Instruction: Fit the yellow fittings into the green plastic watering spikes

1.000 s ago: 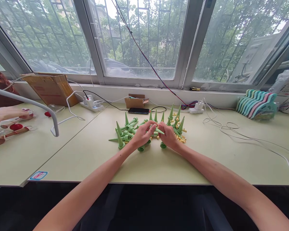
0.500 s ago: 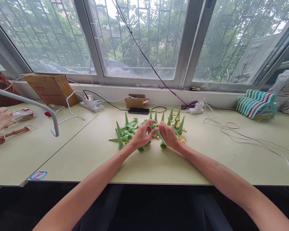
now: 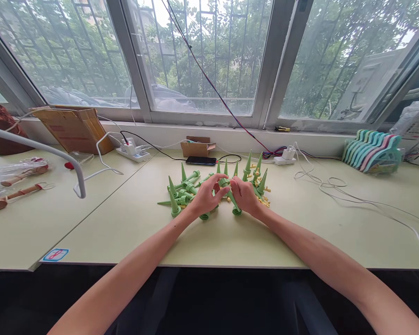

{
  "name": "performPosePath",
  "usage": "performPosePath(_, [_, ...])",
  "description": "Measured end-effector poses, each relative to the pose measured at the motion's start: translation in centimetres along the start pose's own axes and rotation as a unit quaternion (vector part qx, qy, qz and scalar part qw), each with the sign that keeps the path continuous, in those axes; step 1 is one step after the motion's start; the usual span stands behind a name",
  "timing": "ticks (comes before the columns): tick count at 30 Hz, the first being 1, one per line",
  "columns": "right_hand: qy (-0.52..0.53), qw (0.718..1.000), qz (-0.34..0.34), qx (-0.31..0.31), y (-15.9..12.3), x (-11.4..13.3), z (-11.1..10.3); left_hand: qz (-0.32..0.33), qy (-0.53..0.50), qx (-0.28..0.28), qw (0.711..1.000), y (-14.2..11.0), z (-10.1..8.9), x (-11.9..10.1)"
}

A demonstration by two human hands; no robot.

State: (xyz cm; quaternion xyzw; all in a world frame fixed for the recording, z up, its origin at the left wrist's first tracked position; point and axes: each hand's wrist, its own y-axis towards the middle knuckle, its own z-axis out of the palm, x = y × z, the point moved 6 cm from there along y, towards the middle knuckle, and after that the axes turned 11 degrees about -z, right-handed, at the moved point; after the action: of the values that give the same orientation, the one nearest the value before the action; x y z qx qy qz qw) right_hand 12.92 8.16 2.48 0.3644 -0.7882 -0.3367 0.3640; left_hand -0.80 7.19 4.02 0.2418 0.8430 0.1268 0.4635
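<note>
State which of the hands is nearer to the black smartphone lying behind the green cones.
Left. The left hand is in front of the black smartphone, almost in line with it; the right hand is also in front, but farther to the right.

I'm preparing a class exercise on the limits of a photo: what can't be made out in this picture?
All in the head view:
Anything the right hand may pinch: covered by the hand itself.
Wide end of the green cone between the hands: partly covered by the left hand.
Clear plastic wrap: cut off by the left edge.
Print on the wrapped package: too small to read.
</note>
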Motion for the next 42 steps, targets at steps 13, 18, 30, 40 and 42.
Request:
performPosePath(13, [-0.013, 1.0, -0.006, -0.003, 0.1, 0.2, -0.3, 0.023, 0.012, -0.018, 0.999, 0.0, 0.0, -0.1])
performPosePath(18, [-0.006, 1.0, -0.015, -0.01, 0.1, 0.4, -0.2, 0.036, 0.007, -0.013, 0.999, -0.1, 0.1, -0.3])
performPosePath(30, [-0.007, 0.998, -0.026, -0.065, -0.1, 1.4, -0.8, -0.016, -0.055, -0.047, 0.997, 0.1, -0.6, -0.1])
performPosePath(40, [-0.012, 0.995, -0.022, -0.094, -0.2, 1.9, -1.2, -0.035, -0.074, 0.021, 0.996, 0.3, 0.2, 0.2])
performPosePath(42, [-0.017, 0.994, -0.027, -0.102, -0.3, 1.9, -1.2, -0.055, -0.095, 0.033, 0.993, 0.3, 0.1, 0.2])
